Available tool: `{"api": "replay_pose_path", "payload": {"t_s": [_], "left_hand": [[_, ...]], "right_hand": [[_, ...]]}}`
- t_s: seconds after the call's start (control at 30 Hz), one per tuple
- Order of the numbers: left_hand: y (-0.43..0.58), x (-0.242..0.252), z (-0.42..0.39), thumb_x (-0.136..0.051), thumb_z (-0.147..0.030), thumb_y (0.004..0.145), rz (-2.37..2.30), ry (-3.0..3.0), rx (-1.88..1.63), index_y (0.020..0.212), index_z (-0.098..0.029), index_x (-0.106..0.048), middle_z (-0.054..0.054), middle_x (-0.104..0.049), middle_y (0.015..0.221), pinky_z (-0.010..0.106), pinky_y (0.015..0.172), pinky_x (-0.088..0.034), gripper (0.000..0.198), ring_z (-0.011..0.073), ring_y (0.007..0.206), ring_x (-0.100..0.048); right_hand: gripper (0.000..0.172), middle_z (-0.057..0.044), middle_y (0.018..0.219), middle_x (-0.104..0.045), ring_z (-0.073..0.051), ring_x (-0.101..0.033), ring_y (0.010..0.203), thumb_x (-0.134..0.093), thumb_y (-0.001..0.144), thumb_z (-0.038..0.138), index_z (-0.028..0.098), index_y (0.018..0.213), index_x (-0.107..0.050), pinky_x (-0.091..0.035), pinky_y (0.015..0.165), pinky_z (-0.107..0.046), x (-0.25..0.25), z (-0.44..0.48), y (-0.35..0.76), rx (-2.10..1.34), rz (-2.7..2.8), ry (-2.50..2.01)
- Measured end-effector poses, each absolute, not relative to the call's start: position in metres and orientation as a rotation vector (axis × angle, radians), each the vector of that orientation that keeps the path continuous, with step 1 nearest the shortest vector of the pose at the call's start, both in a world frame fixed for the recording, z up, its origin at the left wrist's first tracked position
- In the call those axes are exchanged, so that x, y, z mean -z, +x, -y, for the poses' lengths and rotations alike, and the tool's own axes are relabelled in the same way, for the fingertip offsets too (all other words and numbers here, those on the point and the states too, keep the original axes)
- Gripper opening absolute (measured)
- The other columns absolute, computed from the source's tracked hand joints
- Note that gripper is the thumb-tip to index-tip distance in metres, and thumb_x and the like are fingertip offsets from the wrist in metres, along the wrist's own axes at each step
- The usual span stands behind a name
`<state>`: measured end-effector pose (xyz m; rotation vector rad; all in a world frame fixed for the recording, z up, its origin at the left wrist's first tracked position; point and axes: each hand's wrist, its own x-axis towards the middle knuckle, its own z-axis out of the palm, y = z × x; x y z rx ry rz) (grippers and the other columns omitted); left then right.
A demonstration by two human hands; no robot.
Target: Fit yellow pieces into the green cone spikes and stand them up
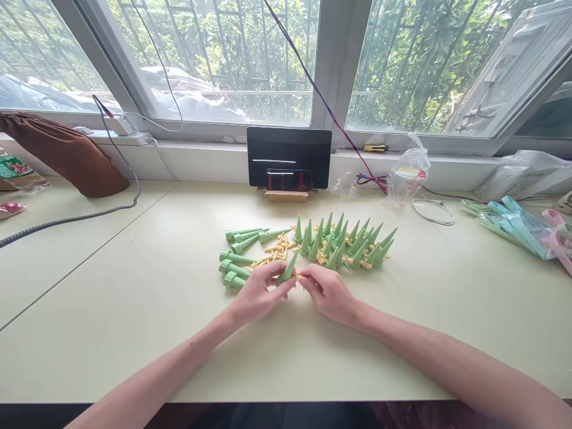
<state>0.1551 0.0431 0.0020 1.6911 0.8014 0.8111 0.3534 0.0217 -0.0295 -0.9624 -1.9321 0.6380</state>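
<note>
My left hand (261, 292) grips a green plastic watering spike (288, 268), its pointed end tilted up to the right. Beside it, my right hand (329, 293) pinches a small yellow valve piece (298, 276) against the spike's side; the fingers partly cover it. Behind my hands lies a pile of loose yellow valve pieces (280, 247). Several bare green spikes (236, 257) rest on their sides at the left. On the right stands a cluster of green spikes (339, 235) with yellow pieces fitted on them, most with points upward.
A black tablet (289, 152) and a phone (288, 180) lean at the back of the table (313, 363). Rightward are a plastic bag (409, 173), a white cable (432, 211) and bagged pastel items (518, 223). A brown pouch (96, 170) and dark cord (84, 215) lie left.
</note>
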Motion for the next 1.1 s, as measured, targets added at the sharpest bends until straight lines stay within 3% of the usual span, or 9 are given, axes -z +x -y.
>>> {"api": "replay_pose_path", "payload": {"t_s": [0.13,0.37,1.1], "left_hand": [[0.1561,-0.0016,-0.0451,-0.064,-0.032,0.092,-0.780,1.633,-0.840,0.096,-0.018,-0.066,0.003,-0.063,0.089,0.026,0.061,-0.059,0.015,0.0163,0.081,-0.061],[0.1561,-0.0028,-0.0449,-0.066,-0.031,0.091,-0.766,1.625,-0.829,0.097,-0.017,-0.068,0.004,-0.064,0.091,0.026,0.062,-0.059,0.016,0.0176,0.085,-0.064],[0.1547,-0.0030,-0.0433,-0.064,-0.030,0.092,-0.775,1.664,-0.806,0.099,-0.018,-0.067,0.004,-0.064,0.093,0.026,0.064,-0.059,0.014,0.0176,0.086,-0.064]], "right_hand": [[0.010,-0.002,0.087,-0.063,-0.012,-0.053,0.063,-0.052,0.100,0.025,0.020,0.105,-0.059,-0.043,0.059,-0.024,0.0314,-0.0214,0.3536,-0.634,1.910,-0.936],[0.012,-0.001,0.078,-0.061,-0.012,-0.051,0.062,-0.048,0.101,0.022,0.020,0.096,-0.059,-0.039,0.056,-0.023,0.0340,-0.0223,0.3540,-0.613,1.913,-0.921],[0.016,0.001,0.073,-0.057,-0.010,-0.043,0.056,-0.047,0.101,0.023,0.019,0.090,-0.058,-0.035,0.055,-0.023,0.0309,-0.0220,0.3541,-0.613,1.939,-0.899]]}}
